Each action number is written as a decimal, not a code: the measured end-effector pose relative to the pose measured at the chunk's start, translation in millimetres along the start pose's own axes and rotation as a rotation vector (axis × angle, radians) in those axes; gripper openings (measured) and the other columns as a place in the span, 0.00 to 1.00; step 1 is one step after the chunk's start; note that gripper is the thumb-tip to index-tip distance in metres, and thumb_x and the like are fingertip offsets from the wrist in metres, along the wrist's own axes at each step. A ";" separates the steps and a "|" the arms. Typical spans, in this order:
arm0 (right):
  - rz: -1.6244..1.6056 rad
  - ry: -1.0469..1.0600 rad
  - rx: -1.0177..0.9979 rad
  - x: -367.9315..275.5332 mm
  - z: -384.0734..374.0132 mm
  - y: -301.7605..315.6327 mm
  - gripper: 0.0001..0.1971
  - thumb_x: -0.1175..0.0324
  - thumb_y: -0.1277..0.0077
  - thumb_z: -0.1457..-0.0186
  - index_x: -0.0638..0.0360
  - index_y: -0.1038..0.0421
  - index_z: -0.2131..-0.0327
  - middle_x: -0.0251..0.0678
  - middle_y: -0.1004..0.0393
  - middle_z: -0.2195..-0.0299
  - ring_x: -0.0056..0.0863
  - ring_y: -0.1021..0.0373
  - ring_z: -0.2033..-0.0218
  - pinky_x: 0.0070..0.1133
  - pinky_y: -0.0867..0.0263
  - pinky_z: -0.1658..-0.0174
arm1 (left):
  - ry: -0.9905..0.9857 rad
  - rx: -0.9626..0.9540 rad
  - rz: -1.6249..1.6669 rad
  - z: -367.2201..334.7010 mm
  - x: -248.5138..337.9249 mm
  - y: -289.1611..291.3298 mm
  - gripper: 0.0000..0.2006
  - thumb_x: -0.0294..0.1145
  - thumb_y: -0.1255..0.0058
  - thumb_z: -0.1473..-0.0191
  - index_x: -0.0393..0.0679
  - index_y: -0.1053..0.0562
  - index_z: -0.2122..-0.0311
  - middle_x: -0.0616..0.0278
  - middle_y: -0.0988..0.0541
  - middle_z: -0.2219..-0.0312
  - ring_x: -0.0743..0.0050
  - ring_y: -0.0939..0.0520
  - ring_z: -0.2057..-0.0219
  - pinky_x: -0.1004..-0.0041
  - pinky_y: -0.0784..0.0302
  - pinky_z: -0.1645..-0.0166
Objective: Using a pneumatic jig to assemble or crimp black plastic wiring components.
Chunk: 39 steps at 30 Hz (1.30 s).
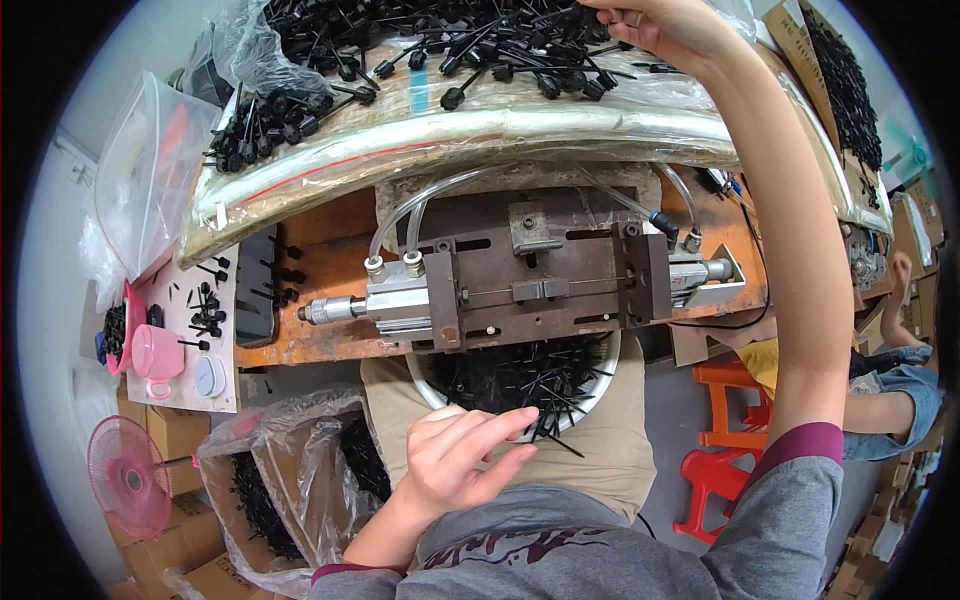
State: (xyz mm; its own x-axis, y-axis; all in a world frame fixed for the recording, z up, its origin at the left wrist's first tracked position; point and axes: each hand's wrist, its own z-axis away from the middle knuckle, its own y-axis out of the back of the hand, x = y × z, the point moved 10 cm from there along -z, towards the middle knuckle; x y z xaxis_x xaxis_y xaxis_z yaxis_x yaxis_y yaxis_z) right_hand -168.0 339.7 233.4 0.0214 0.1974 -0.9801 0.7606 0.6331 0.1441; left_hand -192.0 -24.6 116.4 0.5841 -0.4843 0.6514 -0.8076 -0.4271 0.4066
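Note:
My left hand (465, 455) is over my lap at the near rim of a white round bowl (421, 385). Its index finger and thumb are stretched out and apart, with no part visibly gripped. Thin black stemmed plastic parts (510, 380) fill the bowl, and a few stick out over the rim by my fingertips. At the top edge my right hand (660, 30) reaches to a heap of black stemmed parts with ribbed heads (480, 40). Its fingers are curled; the picture's edge cuts them, so what they hold is unclear. Between my hands stands a brown metal fixture (540, 260).
The fixture has silver cylinders (400, 305) and clear air hoses (400, 215). A plastic-wrapped raised ledge (480, 135) carries the heap. At left are a dark phone (257, 285), a pink cup (158, 352) and a pink fan (128, 475). Red stools (715, 485) and another person (890, 400) are at right.

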 end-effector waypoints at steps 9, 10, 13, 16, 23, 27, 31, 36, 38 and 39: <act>-0.357 0.047 0.052 6.0 44.7 5.3 0.05 0.73 0.42 0.48 0.63 0.27 0.69 0.35 0.26 0.75 0.26 0.27 0.72 0.23 0.30 0.69 | -0.041 0.113 -0.047 -16.2 8.6 9.6 0.21 0.19 0.37 0.60 0.34 0.25 0.56 0.57 0.19 0.73 0.72 0.21 0.79 0.77 0.27 0.75; -0.323 0.111 0.071 0.9 61.1 -6.7 0.06 0.71 0.42 0.47 0.62 0.26 0.67 0.31 0.25 0.75 0.18 0.31 0.77 0.15 0.36 0.73 | -0.049 0.164 -0.118 -24.7 12.9 18.6 0.21 0.16 0.38 0.59 0.33 0.25 0.56 0.53 0.19 0.68 0.72 0.19 0.73 0.77 0.25 0.72; -0.199 0.047 -0.086 17.9 120.7 -56.2 0.13 0.60 0.48 0.40 0.61 0.27 0.63 0.24 0.28 0.77 0.07 0.41 0.85 0.07 0.46 0.81 | 0.211 0.267 0.024 -41.1 -10.3 29.6 0.29 0.18 0.37 0.57 0.31 0.31 0.46 0.48 0.25 0.56 0.62 0.20 0.58 0.73 0.17 0.58; -0.434 -0.215 -0.198 48.2 180.7 -96.1 0.10 0.66 0.44 0.43 0.60 0.27 0.60 0.28 0.27 0.77 0.12 0.33 0.82 0.12 0.38 0.79 | 0.214 0.198 0.094 -54.1 -9.5 19.1 0.30 0.18 0.35 0.58 0.31 0.31 0.46 0.46 0.23 0.55 0.62 0.19 0.56 0.70 0.17 0.58; -0.548 -0.283 0.073 88.8 220.5 -66.2 0.10 0.68 0.47 0.42 0.64 0.30 0.61 0.36 0.25 0.68 0.13 0.33 0.80 0.12 0.37 0.79 | 0.116 0.066 -0.007 -40.1 0.1 10.2 0.21 0.20 0.30 0.68 0.36 0.21 0.62 0.51 0.19 0.65 0.66 0.18 0.67 0.73 0.20 0.63; -0.373 -0.079 0.247 77.7 233.3 -41.1 0.07 0.73 0.46 0.43 0.66 0.28 0.63 0.40 0.25 0.63 0.16 0.31 0.75 0.13 0.36 0.74 | 0.199 0.050 -0.108 -29.3 -18.0 -10.7 0.17 0.19 0.33 0.64 0.37 0.21 0.63 0.51 0.23 0.55 0.68 0.18 0.68 0.74 0.21 0.62; -0.171 0.121 0.362 59.5 247.8 -35.0 0.06 0.78 0.46 0.45 0.67 0.27 0.63 0.43 0.25 0.59 0.17 0.31 0.72 0.13 0.35 0.71 | 0.089 -0.068 -0.374 -31.9 -27.2 -39.2 0.14 0.23 0.35 0.62 0.37 0.22 0.65 0.54 0.21 0.54 0.70 0.19 0.71 0.75 0.23 0.65; -0.178 0.128 0.375 63.9 262.6 -37.0 0.07 0.78 0.45 0.46 0.67 0.29 0.62 0.45 0.26 0.59 0.18 0.31 0.73 0.14 0.36 0.70 | 0.028 -0.142 -0.576 -39.0 -23.4 -49.5 0.14 0.27 0.36 0.62 0.40 0.22 0.66 0.59 0.20 0.55 0.72 0.20 0.74 0.76 0.27 0.70; -0.339 0.104 0.274 73.3 259.9 -42.0 0.08 0.74 0.48 0.43 0.69 0.31 0.62 0.49 0.26 0.61 0.18 0.32 0.77 0.14 0.36 0.74 | 0.020 -0.143 -0.564 -43.2 -24.3 -48.6 0.14 0.28 0.36 0.62 0.40 0.22 0.66 0.59 0.20 0.55 0.72 0.20 0.75 0.76 0.27 0.70; -0.461 0.061 0.214 78.6 258.1 -45.4 0.08 0.73 0.49 0.42 0.69 0.31 0.62 0.49 0.26 0.61 0.18 0.33 0.78 0.13 0.37 0.75 | 0.013 -0.144 -0.558 -44.7 -24.2 -48.6 0.14 0.28 0.35 0.62 0.40 0.22 0.66 0.59 0.20 0.55 0.73 0.20 0.76 0.76 0.27 0.70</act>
State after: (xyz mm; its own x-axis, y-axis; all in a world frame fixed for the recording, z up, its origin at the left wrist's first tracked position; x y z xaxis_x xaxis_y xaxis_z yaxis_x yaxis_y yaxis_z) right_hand -33.4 133.2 114.5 -0.3808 -0.0191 -0.9244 0.7979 0.4984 -0.3390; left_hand -170.5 42.0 109.5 0.9247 -0.2055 0.3206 -0.3808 -0.5069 0.7733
